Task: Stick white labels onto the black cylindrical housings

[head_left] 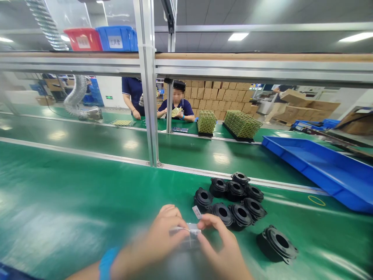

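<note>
A clear plastic bag (190, 242) is stretched between my two hands at the front of the green bench. My left hand (164, 229), with a blue band at the wrist, pinches the bag's left side between thumb and fingers. On the other side, my right hand (217, 239) pinches its upper right edge. A small white label (197, 212) shows just above my right fingertips; what it is attached to I cannot tell. Beyond the hands, several black round flanged housings (240, 215) stand in a cluster. One more black housing (276, 243) sits apart, right of my right hand.
A large blue tray (326, 171) lies at the right, with a yellow rubber band (316, 200) near it. A metal post (148, 97) rises ahead. Across the bench, two co-workers stand or sit near stacks of yellow-green honeycomb-like parts (241, 123).
</note>
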Demonstrator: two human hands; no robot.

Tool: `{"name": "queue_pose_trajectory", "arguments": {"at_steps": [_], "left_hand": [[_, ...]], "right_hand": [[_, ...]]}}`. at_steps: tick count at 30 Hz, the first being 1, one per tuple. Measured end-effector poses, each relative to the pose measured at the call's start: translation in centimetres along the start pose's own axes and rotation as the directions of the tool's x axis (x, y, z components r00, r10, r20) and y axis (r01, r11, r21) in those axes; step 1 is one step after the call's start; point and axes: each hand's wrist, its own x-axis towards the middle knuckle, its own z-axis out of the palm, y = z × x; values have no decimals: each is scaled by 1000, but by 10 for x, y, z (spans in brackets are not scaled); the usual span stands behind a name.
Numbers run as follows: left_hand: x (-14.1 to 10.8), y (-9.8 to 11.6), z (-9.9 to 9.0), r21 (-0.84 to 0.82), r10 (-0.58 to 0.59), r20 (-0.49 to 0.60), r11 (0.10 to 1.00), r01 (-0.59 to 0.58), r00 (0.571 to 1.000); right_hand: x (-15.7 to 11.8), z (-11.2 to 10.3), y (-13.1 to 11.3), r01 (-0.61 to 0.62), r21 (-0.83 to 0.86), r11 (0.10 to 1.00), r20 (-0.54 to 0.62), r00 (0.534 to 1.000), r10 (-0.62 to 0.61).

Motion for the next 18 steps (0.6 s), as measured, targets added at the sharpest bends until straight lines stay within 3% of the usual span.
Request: {"name": "queue_pose_trajectory", "arguments": {"at_steps": [3,6,9,12,15,18], "left_hand": [[0,-1,-1,30,20,-1,999,-20,1000],[0,0,-2,47,20,9,999,-20,1000],[-1,1,-1,59,8,40,998,-10,999],[-2,2,-1,67,-14,87,998,8,996],[1,-2,-6,71,-36,105,997,28,994],[9,-12,-20,226,35,48,973,-44,998]], "right_hand": [[1,1,-3,-32,20,999,-13,999,32],[3,1,-4,13,-9,1000,-33,999,-13],[2,-1,-1,176,-106,979,-21,984,-179],[-7,-4,10,374,-235,897,90,928,-363],[-24,-5,23,456,-267,849,195,888,-416],[-26,-9,28,443,-291,848,73,894,-442]]}}
